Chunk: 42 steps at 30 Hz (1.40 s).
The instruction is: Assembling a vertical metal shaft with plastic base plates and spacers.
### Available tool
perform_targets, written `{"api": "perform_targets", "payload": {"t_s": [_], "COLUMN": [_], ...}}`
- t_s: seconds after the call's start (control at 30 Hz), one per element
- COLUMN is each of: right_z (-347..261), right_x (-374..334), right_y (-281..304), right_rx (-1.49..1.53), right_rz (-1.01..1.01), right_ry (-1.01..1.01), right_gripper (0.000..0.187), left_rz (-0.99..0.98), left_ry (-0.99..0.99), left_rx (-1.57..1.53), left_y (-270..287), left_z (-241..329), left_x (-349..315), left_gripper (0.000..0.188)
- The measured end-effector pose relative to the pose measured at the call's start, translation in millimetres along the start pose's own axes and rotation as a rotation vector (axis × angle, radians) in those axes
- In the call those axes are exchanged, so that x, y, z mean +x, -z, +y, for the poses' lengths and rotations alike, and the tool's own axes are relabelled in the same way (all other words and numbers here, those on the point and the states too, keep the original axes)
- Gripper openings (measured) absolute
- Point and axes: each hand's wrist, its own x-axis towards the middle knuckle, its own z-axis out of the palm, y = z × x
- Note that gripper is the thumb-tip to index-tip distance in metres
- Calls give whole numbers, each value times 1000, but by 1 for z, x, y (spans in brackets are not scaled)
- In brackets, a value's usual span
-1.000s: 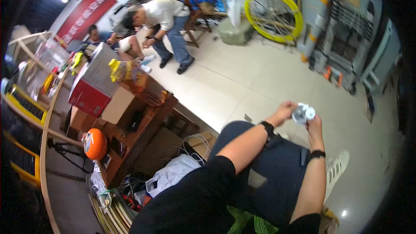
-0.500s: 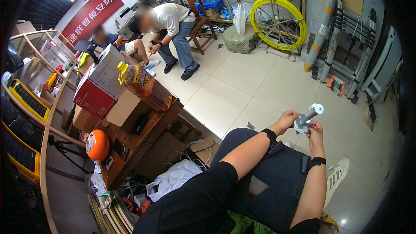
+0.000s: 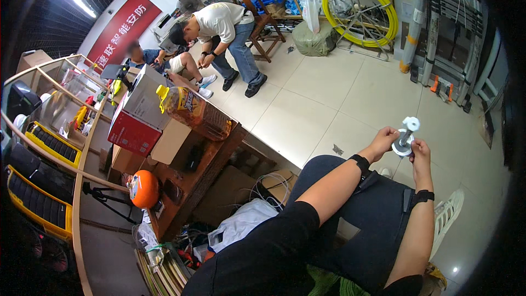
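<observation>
Above my knees I hold a small white-and-grey bracket (image 3: 406, 139) with a round disc base and a short stem that ends in a white cap. The fingers of my left hand (image 3: 382, 143) pinch the disc's left edge. My right hand (image 3: 421, 155) grips its right edge, thumb and fingers closed on it. The stem leans up and away from me. What detail lies under my fingertips is hidden.
To the left stands a wooden table (image 3: 200, 186) with boxes, a large bottle (image 3: 197, 112) of amber liquid and an orange ball-shaped object (image 3: 144, 189). Two people (image 3: 219, 33) are farther off. A yellow cable reel (image 3: 361, 13) and ladders (image 3: 455, 33) stand at the back right.
The view has swung, so the room sits farther right in the picture. The bracket has turned a little, with its disc facing me more. Both hands keep their hold.
</observation>
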Motion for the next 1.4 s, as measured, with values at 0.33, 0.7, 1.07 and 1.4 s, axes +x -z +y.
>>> {"api": "perform_targets", "payload": {"t_s": [0.33, 0.7, 1.07, 1.4], "right_z": [0, -1, -2, 7], "right_x": [-4, -3, -3, -2], "right_y": [-3, -3, -9, -1], "right_rx": [-16, 20, 26, -2], "right_rz": [47, -5, -5, 45], "right_ry": [-54, -74, -78, -69], "right_gripper": [10, 15, 8, 10], "left_rz": [-35, 14, 23, -12], "left_ry": [-1, -50, -30, 1], "left_rx": [19, 81, 30, 82], "left_y": [3, 10, 7, 5], "left_z": [1, -12, 2, -2], "left_x": [-4, 8, -2, -1], "left_gripper": [14, 12, 21, 20]}}
